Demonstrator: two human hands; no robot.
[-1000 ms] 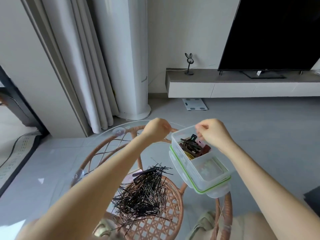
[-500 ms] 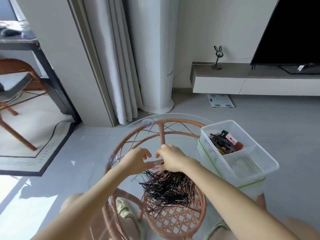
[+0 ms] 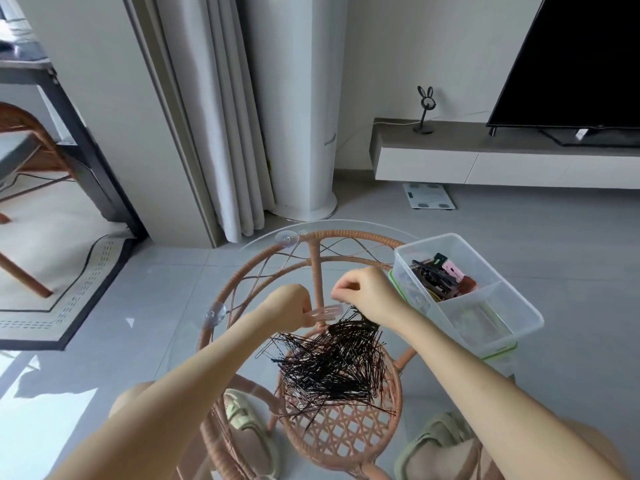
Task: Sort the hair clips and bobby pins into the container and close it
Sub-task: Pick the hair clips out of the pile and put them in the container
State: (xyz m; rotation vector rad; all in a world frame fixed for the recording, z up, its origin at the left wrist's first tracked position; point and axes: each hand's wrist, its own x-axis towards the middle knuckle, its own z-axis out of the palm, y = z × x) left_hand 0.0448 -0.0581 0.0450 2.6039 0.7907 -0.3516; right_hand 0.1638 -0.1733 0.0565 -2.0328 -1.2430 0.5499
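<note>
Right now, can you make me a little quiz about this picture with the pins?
1. True or false: the box has its lid on.
2. Which hand holds the pink clip? A left hand B right hand
3. Fill in: the black pins lie in a pile on the glass ____.

Key: 1 false; 2 A; 3 table.
</note>
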